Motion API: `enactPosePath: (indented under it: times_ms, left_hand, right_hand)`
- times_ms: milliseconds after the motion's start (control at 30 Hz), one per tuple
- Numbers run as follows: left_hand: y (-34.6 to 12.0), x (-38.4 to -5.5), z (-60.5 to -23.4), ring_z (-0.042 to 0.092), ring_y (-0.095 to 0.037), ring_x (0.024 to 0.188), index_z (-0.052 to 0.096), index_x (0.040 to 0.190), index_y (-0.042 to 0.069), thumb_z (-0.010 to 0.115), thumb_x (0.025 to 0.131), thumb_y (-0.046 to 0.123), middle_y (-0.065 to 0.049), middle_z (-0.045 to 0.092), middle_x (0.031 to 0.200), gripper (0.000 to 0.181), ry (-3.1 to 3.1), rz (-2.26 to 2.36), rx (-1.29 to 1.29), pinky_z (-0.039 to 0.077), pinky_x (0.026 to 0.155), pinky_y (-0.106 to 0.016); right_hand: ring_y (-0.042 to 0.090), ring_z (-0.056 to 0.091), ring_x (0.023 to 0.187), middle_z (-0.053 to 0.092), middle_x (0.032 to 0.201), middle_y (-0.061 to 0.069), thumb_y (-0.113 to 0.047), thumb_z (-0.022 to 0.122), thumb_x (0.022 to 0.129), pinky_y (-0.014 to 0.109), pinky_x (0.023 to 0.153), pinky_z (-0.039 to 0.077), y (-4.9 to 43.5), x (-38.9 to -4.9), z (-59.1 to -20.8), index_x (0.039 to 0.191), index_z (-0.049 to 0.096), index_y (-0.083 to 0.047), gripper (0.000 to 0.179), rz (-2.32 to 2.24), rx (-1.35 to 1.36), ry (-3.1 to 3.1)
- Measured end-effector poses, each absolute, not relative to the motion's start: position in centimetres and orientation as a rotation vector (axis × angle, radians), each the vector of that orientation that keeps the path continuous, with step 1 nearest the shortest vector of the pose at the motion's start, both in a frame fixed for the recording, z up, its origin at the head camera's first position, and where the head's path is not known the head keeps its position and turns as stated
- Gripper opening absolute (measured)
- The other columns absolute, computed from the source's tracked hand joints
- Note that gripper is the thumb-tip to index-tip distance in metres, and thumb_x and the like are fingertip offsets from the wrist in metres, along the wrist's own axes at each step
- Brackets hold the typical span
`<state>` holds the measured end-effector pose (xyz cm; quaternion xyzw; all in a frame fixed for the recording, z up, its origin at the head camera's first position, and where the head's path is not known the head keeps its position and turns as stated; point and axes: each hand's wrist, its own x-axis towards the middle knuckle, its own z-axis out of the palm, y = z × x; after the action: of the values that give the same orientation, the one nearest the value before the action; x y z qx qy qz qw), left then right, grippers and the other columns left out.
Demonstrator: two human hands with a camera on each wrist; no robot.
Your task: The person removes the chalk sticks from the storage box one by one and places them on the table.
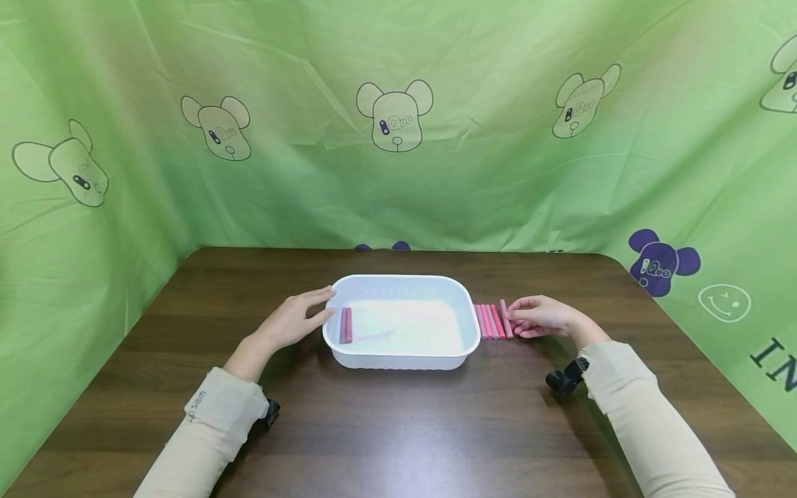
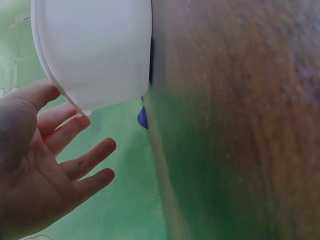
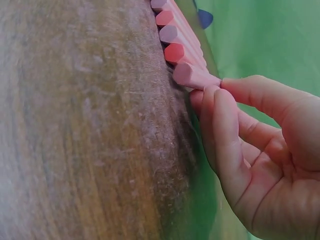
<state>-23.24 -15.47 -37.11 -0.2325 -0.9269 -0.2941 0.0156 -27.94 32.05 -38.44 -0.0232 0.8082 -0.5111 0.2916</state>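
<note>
Pale sleeves (image 1: 647, 415), right hand (image 1: 543, 317) pinching pink stick (image 3: 186, 75)

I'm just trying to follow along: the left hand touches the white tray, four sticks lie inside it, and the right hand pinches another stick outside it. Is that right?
Not quite: the head view shows two sticks inside the white tray, not four. The left hand does touch the tray, and the right hand pinches another stick outside it.

Walled in at back and sides by creased green cloth (image 1: 473, 180), printed with outlined big-eared heads (image 1: 398, 123), a purple head (image 1: 664, 263) and a smiling face (image 1: 724, 303); furnished with a dark wood-grain bench (image 1: 529, 436), glossy with pale glare
</note>
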Motion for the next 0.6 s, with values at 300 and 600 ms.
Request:
enactPosePath:
  times_ms: [300, 600]
  left_hand:
    - [-15.5, -23.2, -37.2, 0.038, -0.035, 0.135, 0.047, 0.136, 0.004, 0.053, 0.095, 0.024, -0.016, 0.042, 0.145, 0.047, -2.883, -0.93, -0.715, 0.032, 0.11, -0.051]
    - [-15.5, -23.2, -37.1, 0.038, -0.036, 0.135, 0.047, 0.137, 0.004, 0.053, 0.095, 0.024, -0.016, 0.042, 0.145, 0.047, -2.886, -0.925, -0.719, 0.032, 0.11, -0.051]
  right_hand:
    - [0.003, 0.061, 0.068, 0.065, 0.08, -0.002, -0.016, 0.051, 0.096, 0.017, 0.063, 0.055, 32.0, -27.7, -38.3, 0.114, 0.05, 0.005, 0.028, -1.336, -0.06, 2.183]
    - [0.004, 0.06, 0.071, 0.063, 0.085, 0.0, -0.018, 0.052, 0.095, 0.019, 0.067, 0.056, 31.3, -27.5, -36.9, 0.119, 0.045, 0.012, 0.039, -1.308, -0.102, 2.238]
